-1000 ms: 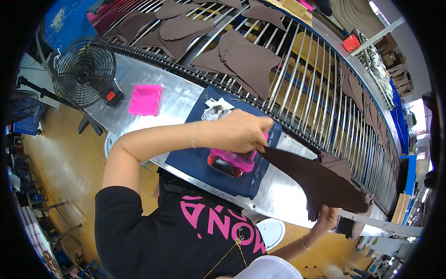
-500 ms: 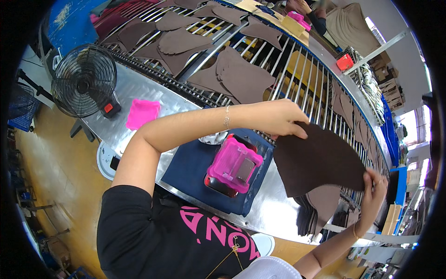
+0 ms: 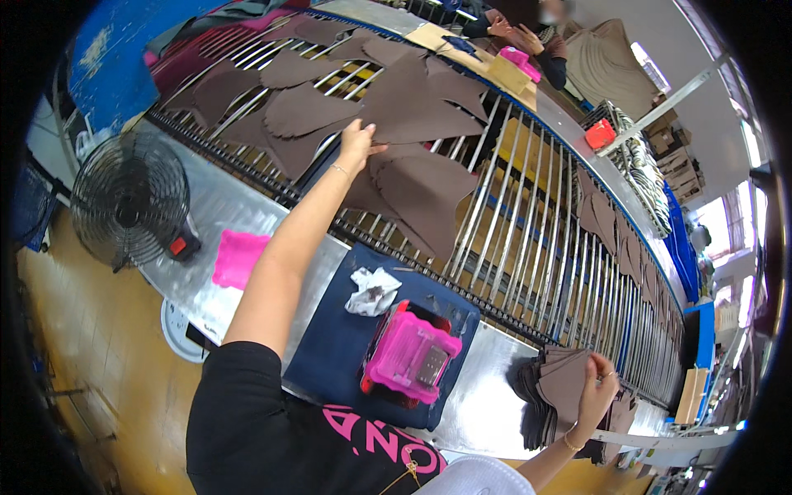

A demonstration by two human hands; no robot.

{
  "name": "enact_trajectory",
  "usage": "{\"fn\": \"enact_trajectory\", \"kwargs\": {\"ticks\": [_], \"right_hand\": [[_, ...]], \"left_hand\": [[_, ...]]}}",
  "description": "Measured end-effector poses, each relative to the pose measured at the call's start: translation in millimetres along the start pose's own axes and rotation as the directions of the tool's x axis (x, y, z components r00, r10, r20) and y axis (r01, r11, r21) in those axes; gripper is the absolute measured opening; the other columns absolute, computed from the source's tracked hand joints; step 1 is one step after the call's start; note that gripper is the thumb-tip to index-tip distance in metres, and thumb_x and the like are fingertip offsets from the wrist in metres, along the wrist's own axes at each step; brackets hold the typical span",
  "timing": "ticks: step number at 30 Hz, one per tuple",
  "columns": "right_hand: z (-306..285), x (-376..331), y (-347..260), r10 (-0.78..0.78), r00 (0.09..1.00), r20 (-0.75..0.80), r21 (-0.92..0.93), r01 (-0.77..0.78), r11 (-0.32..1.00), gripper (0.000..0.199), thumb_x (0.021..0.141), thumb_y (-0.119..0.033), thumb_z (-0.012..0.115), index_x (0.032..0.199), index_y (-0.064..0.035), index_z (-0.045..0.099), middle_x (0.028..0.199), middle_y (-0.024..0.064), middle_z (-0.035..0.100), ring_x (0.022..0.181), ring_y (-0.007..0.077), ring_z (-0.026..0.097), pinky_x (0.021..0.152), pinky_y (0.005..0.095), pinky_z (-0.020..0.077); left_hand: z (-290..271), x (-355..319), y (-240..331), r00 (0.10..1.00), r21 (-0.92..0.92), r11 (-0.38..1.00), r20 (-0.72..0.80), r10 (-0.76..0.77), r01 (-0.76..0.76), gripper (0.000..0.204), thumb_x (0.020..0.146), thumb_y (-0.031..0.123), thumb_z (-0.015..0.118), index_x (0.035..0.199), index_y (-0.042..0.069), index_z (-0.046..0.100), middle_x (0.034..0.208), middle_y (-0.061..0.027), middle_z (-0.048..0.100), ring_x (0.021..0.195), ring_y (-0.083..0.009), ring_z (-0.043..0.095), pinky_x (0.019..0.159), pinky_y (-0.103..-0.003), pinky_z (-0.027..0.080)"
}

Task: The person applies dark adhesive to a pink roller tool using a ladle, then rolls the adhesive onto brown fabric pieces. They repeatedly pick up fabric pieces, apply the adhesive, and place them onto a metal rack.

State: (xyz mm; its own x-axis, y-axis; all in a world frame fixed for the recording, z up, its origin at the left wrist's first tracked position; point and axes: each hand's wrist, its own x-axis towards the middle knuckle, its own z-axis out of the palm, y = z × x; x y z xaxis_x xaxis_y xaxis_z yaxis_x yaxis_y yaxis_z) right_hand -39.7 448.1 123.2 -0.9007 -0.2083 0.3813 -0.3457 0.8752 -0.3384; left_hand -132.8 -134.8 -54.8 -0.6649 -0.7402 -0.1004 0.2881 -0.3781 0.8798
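My left hand (image 3: 357,148) reaches far over the slatted metal rack, its fingers closed on the near edge of a brown fabric piece (image 3: 412,107). That piece spreads over other brown cut pieces on the bars, partly covering them. Over at the right, my right hand (image 3: 598,386) is at a stack of brown fabric pieces (image 3: 561,384) on the metal table. Its fingers are pinched at the edge of the top piece. Between my arms, a pink plastic tray (image 3: 412,355) with a small grey block in it sits on a red and black object atop dark blue cloth (image 3: 330,330).
A black fan (image 3: 128,202) stands at the left table edge, near a flat pink tray (image 3: 239,257). Crumpled white cloth (image 3: 373,290) lies on the blue cloth. More brown pieces (image 3: 606,210) lie along the rack's far right side. Another person's hands (image 3: 524,37) show across the rack.
The brown piece that both hands held over the table is now on the rack at my left hand. My right hand has let go of it and come down to the stack.
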Motion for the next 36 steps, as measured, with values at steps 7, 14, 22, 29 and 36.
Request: {"fn": "enact_trajectory", "kwargs": {"ticks": [7,14,22,29,36], "right_hand": [[-6,-48,19,0.193,0.981,0.025,-0.095,-0.19,0.977,0.014,0.084,-0.017,0.063,0.093,-0.0056,0.065,0.084,0.0082,0.065,0.084,0.0243,0.057,0.083,0.0347,0.0379],[-6,-52,6,0.278,0.957,0.079,-0.1,-0.27,0.958,0.014,0.083,-0.015,0.064,0.091,-0.0048,0.065,0.083,0.009,0.066,0.078,0.024,0.058,0.084,0.0339,0.0358],[-4,-54,-2,0.302,0.946,0.115,-0.123,-0.288,0.95,0.014,0.083,-0.016,0.063,0.091,-0.005,0.066,0.086,0.008,0.066,0.082,0.0228,0.057,0.087,0.0327,0.0343],[-10,-65,16,0.353,0.929,0.11,-0.026,-0.352,0.936,0.016,0.087,-0.014,0.06,0.095,-0.0013,0.064,0.088,0.0119,0.066,0.079,0.0244,0.06,0.073,0.0327,0.0445],[-7,-119,171,0.513,0.826,-0.235,-0.504,-0.554,0.662,0.044,0.091,-0.037,0.055,0.114,0.0007,0.059,0.102,0.0185,0.062,0.093,0.0339,0.058,0.079,0.0437,0.0466]], "left_hand": [[-21,77,-49,0.992,-0.016,0.999,-0.114,-0.049,0.048,0.03,0.095,0.005,0.041,0.124,-0.003,0.039,0.104,-0.021,0.06,0.076,-0.0289,0.067,0.056,-0.032,0.059],[-20,122,-73,0.981,-0.198,0.979,-0.172,-0.093,0.058,0.042,0.093,0.001,0.04,0.133,-0.003,0.028,0.108,-0.0241,0.056,0.07,-0.0339,0.067,0.048,-0.034,0.059],[-16,138,-76,0.966,-0.192,0.978,-0.226,-0.126,0.083,0.046,0.095,0.012,0.046,0.135,0.0,0.027,0.113,-0.0241,0.053,0.083,-0.0379,0.066,0.055,-0.038,0.059],[-24,94,-30,0.955,-0.002,0.972,-0.185,-0.231,0.235,0.056,0.095,0.036,0.049,0.129,-0.005,0.029,0.114,-0.0228,0.048,0.078,-0.034,0.064,0.06,-0.044,0.058],[-57,19,61,0.99,-0.004,0.993,-0.066,-0.122,0.122,0.044,0.094,0.037,0.052,0.124,0.008,0.037,0.098,-0.0113,0.047,0.074,-0.0262,0.061,0.058,-0.039,0.058]]}}
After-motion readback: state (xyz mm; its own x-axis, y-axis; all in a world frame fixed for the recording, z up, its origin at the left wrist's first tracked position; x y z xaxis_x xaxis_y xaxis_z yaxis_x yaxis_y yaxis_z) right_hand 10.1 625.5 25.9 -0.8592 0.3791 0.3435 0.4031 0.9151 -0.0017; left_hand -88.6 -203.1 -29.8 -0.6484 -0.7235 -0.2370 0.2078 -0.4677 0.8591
